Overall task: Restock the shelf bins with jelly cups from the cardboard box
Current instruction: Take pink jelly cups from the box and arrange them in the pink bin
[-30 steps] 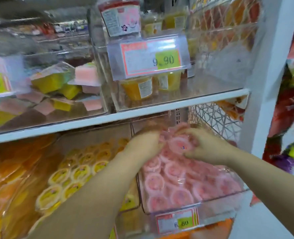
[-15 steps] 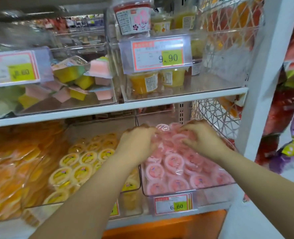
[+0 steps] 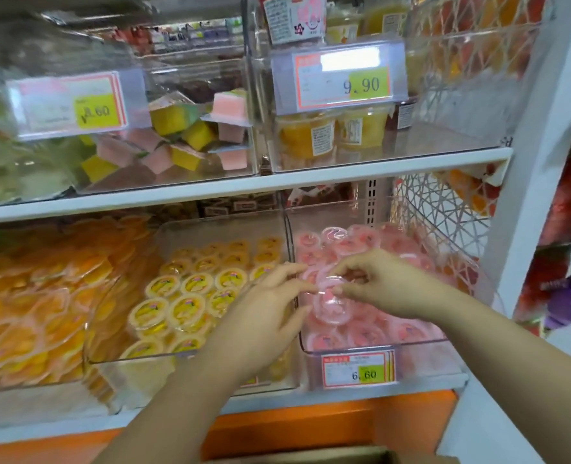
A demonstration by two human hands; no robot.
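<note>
Pink jelly cups [image 3: 361,333] fill the clear bin [image 3: 377,349] at the right of the lower shelf. Both of my hands are over that bin's front half. My right hand [image 3: 387,284] has its thumb and fingers curled in, pinching a pink jelly cup [image 3: 331,306] on top of the pile. My left hand [image 3: 270,303] reaches over the divider from the left with fingers spread, its fingertips touching the same cup. The flap of the cardboard box [image 3: 327,456] shows at the bottom edge; its inside is hidden.
A clear bin of yellow jelly cups [image 3: 190,296] stands left of the pink one, with orange jelly packs [image 3: 43,296] further left. The upper shelf [image 3: 244,189] holds bins of cube jellies and yellow tubs. A white post [image 3: 528,195] bounds the shelf on the right.
Both hands have drawn back from the rear of the pink pile toward the front of the bin. The fingers went from pressing flat to pinching one cup. The camera has tilted downward.
</note>
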